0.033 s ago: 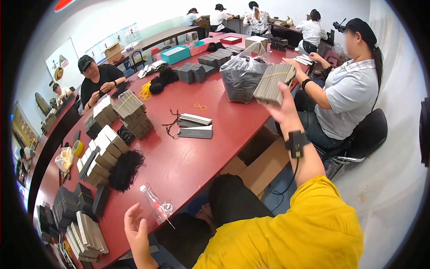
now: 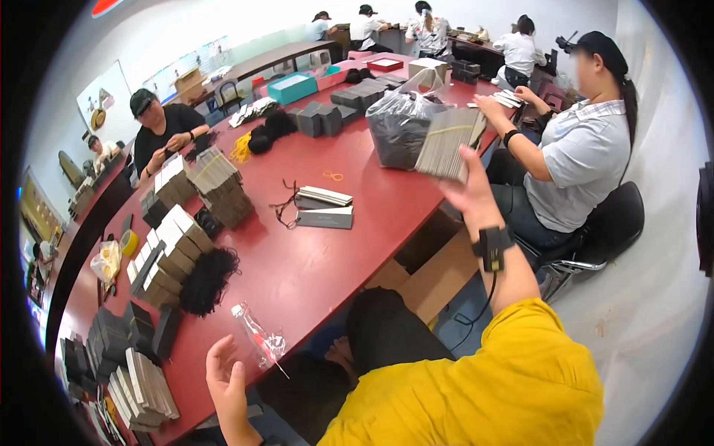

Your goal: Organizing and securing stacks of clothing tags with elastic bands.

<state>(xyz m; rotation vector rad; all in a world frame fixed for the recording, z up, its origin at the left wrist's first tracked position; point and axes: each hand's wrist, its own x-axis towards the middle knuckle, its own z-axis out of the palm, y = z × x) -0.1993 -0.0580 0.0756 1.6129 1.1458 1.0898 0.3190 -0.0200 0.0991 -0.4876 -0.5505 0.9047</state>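
My right hand [image 2: 473,187] is raised past the table's right edge, its fingers and thumb around a banded stack of grey cards [image 2: 449,146]. The stack is tilted and a little blurred. Low at the table's near edge, my left hand [image 2: 227,377] holds nothing, with its fingers apart. Closest to that hand lies a clear plastic packet [image 2: 260,338] with something red inside. Mid-table are a dark grey tag [image 2: 325,218] and a few pale-edged tags [image 2: 326,196] with black cords. A bulging clear plastic bag [image 2: 401,134] of dark things stands behind the card stack.
Stacked cards [image 2: 175,253] and a black cord heap [image 2: 210,282] line the red table's [image 2: 297,260] left side. A co-worker [image 2: 580,149] sits at right, another [image 2: 165,134] across the table. Teal box [image 2: 291,89] stands far back. A cardboard box [image 2: 439,279] sits below the table edge.
The card stack in my right hand has shifted slightly left and tipped to a steeper angle. My left hand has hardly moved.
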